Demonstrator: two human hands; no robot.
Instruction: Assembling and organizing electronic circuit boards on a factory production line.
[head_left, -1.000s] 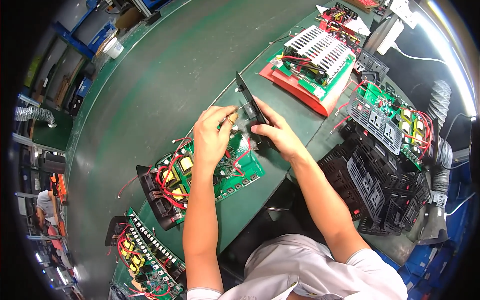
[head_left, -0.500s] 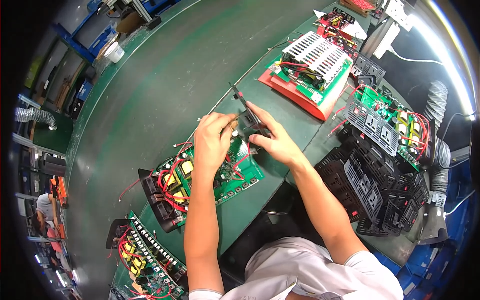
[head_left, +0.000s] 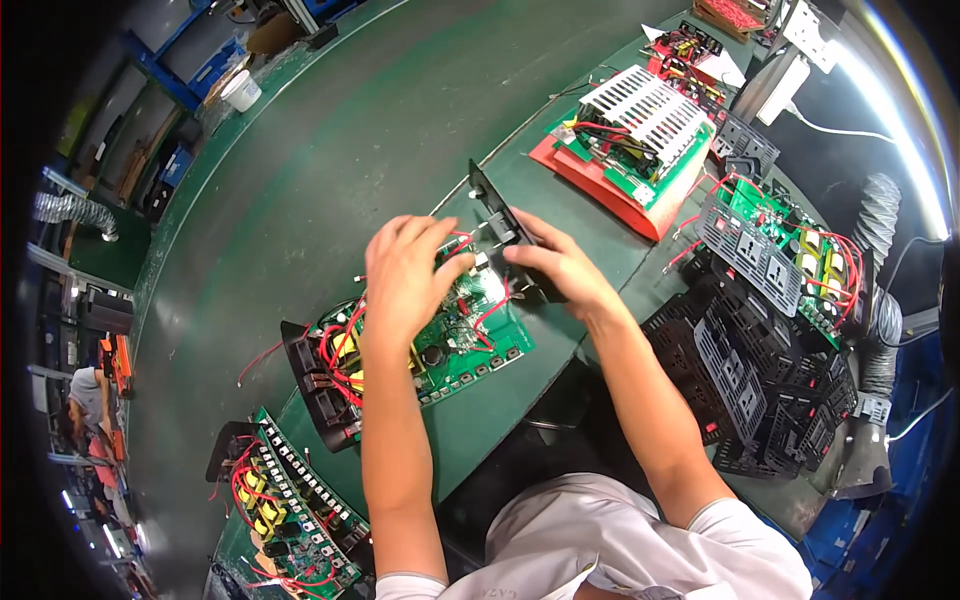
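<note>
In the head view, my right hand grips a black end panel, which stands tilted on edge at the right end of a green circuit board. Its fingers lie on the far face and the thumb on the near one. My left hand hovers over the board just left of the panel, thumb and fingers apart, close to red wires. Yellow-wrapped transformers on the board are partly covered by my left forearm. Another black end panel closes off the board's left end.
Front left lies another populated board. A vented silver-cased unit on a red stand is at the back right. Right of me sit a board with a grey socket panel and a heap of black panels. A white tub stands far left.
My left hand has drawn back a little left from the panel, and its thumb and fingers have parted. The panel has shifted slightly right and down in my right hand.
</note>
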